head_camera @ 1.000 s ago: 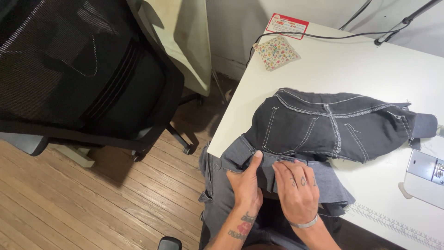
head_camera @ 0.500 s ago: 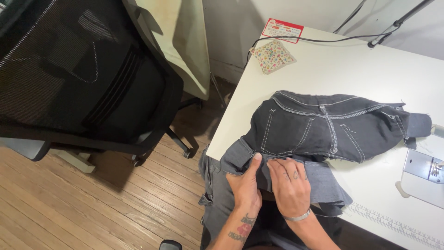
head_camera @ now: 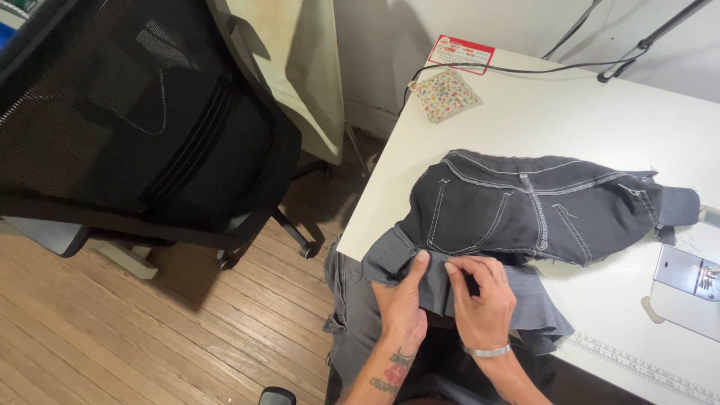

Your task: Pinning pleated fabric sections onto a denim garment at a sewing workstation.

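Both hands are down at the lower middle of the frame, working one strip of grey cloth. The left hand [head_camera: 401, 300] lies flat with its fingers together, pressing on the folded grey strip [head_camera: 439, 289] right at the table edge. The right hand [head_camera: 480, 300], a metal bracelet [head_camera: 486, 350] on its wrist, sits just beside it, fingertips curled and pinching the strip's upper fold. The strip belongs to the dark grey denim garment [head_camera: 525, 210], which spreads across the white table [head_camera: 570, 120] in the right half of the frame, pale stitching showing, while its lower part hangs off the near edge. At the far right edge there is the base of a sewing machine [head_camera: 686, 289]. Up top sits a small flowered pincushion [head_camera: 444, 94], beside a red and white card [head_camera: 460, 54]. A black mesh chair [head_camera: 142, 127] fills the upper left, over wooden floor [head_camera: 112, 337].
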